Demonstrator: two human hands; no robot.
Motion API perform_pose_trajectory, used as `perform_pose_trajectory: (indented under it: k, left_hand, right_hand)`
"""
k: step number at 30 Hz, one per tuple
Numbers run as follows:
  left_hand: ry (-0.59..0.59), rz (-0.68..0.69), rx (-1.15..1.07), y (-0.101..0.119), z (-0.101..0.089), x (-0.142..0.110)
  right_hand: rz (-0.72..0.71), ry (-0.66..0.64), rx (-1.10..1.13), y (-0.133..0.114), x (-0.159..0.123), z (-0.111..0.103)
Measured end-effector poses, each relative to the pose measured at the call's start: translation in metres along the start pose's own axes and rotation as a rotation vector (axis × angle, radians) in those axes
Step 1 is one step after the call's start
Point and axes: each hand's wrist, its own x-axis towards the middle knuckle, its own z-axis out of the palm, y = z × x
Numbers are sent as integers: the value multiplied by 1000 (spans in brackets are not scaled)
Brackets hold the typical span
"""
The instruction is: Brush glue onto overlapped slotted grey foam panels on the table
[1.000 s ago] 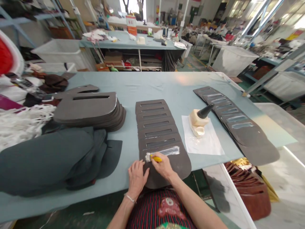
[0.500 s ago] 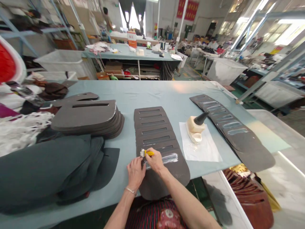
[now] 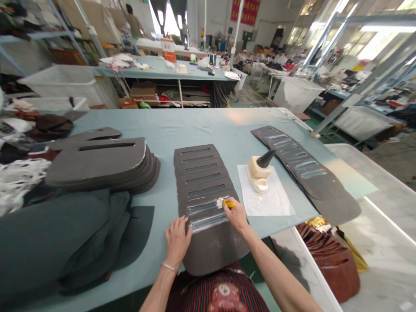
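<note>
My right hand (image 3: 236, 213) is closed on a small brush with a yellow handle (image 3: 230, 203). Its white-coated bristles touch the upper right end of a slot in a row of overlapping dark grey panels (image 3: 216, 247). Whitish wet streaks lie along the two nearest slots. With fingers stretched out, my left hand (image 3: 177, 238) rests at the left edge of the nearest panels. Right of them, a cream glue bottle (image 3: 259, 167) with a black nozzle stands on a white sheet (image 3: 277, 203).
A stack of grey slotted panels (image 3: 97, 162) sits at the left, behind dark green cloth-like pieces (image 3: 65, 234). Another overlapping row with streaked slots (image 3: 331, 193) lies at the right. Below the table edge, a white bin (image 3: 321, 277) holds brown pieces (image 3: 338, 268).
The brush in my right hand has moved from the left end of a slot to its right end, leaving a white streak along it. The camera view has shifted slightly right.
</note>
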Motion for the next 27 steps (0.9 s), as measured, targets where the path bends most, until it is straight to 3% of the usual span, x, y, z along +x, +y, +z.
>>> perform_pose_trajectory:
  k: [3,8,11,13,16,19,24,27]
  left_hand:
    - [-4,-7,-18,1,2,-1]
    - [-16,-97,-188,-12,14,6]
    - [52,-203,-329,-24,25,10]
    - [62,-316,-419,-29,30,11]
    - [-2,-471,-523,-32,29,9]
    - [-58,-577,-455,-33,20,6]
    - [-98,-657,-311,-40,2,-1]
    - [-104,-724,-358,-45,-6,-8]
  right_hand:
    - [145,113,8,24,7,-24]
    - [462,414,42,86,38,-103]
    - [560,505,17,118,53,-132]
    - [568,482,23,133,63,-135]
    - [555,431,48,147,76,-123]
    - [538,361,75,153,83,-109]
    - [472,344,99,155,70,-109]
    - [418,348,84,155,55,-119]
